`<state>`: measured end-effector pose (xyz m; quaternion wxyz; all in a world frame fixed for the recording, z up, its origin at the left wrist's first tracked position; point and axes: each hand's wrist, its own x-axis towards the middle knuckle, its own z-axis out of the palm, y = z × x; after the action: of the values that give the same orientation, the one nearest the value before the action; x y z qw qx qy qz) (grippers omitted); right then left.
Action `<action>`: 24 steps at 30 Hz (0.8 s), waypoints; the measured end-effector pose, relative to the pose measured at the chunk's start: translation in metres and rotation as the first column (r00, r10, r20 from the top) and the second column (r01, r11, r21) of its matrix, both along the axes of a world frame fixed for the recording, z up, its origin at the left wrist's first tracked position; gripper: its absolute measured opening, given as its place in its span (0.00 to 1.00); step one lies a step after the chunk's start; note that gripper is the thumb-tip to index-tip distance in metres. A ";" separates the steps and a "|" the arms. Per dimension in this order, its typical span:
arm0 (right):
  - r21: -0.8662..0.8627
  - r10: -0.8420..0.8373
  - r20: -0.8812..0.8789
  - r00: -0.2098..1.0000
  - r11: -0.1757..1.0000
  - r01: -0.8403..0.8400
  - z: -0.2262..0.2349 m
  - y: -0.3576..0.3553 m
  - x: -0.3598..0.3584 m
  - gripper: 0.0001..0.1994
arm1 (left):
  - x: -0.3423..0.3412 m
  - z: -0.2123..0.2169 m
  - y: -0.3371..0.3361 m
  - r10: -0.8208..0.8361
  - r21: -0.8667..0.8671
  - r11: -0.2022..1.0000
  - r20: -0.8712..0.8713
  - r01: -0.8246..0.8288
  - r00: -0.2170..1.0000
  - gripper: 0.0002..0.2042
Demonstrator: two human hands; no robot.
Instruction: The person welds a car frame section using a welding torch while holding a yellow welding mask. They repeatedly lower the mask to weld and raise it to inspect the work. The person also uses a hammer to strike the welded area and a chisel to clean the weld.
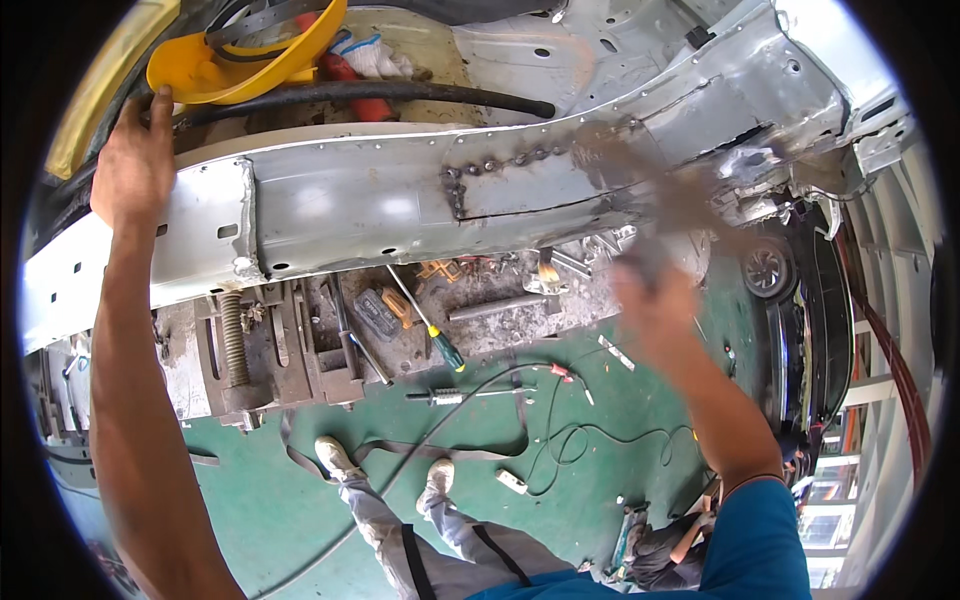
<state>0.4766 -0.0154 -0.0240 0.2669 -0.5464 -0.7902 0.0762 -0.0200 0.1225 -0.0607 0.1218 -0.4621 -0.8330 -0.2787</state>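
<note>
My left hand (135,170) rests on the upper edge of a long silver-grey car body sill (340,200), fingers stretched toward a yellow helmet-like shell (205,72) with a dark band. One fingertip meets or nearly meets the shell's rim. At the right, my right hand (655,300) is smeared by motion, closed round the dark handle of a hand tool (690,205). Blur hides the tool's kind; its brownish streak crosses the sill's right part. Left of it, a row of dark weld spots (510,160) runs along a patch seam on the sill.
Below the sill, a dirty metal bench (490,335) carries a screwdriver (432,325), a paintbrush (546,275) and a metal bar (500,307). Cables (560,450) and a slide-hammer-like rod (470,396) lie on the green floor. A person (670,550) crouches lower right; a dark car (810,310) stands beyond.
</note>
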 end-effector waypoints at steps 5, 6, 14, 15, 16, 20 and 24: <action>-0.124 -0.074 0.274 0.959 0.986 0.112 0.015 0.005 -0.017 0.18 | 0.003 -0.002 0.000 0.042 -0.044 0.998 -0.011 -0.043 0.999 0.30; -0.100 -0.062 0.189 0.980 0.992 0.082 0.026 0.004 -0.014 0.18 | 0.001 -0.001 0.000 0.037 -0.039 0.999 0.000 -0.037 0.999 0.31; 0.062 0.012 0.453 0.891 0.997 -0.045 0.023 0.010 -0.015 0.15 | -0.001 0.000 0.000 0.056 -0.024 0.998 -0.019 -0.056 0.998 0.31; -0.067 -0.010 0.495 0.869 0.996 0.050 0.022 0.012 -0.019 0.15 | 0.001 0.001 0.002 0.048 -0.022 0.999 -0.010 -0.049 0.999 0.31; -0.014 0.018 0.367 0.930 1.000 -0.014 0.026 0.014 -0.021 0.15 | 0.000 0.002 0.000 0.080 -0.029 0.996 0.004 -0.079 0.997 0.31; 0.060 0.033 -0.068 0.997 0.998 -0.028 0.054 -0.002 -0.012 0.15 | 0.004 0.002 0.000 0.059 -0.024 0.998 0.012 -0.058 0.998 0.32; 0.205 0.090 0.134 0.987 0.972 -0.116 0.042 0.003 -0.006 0.14 | 0.006 0.002 -0.002 0.019 -0.005 1.000 0.031 -0.019 0.999 0.32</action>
<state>0.4701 -0.0129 0.0183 0.2697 -0.4768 -0.8361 -0.0289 -0.0138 0.1200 -0.0585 0.1102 -0.4498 -0.8400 -0.2827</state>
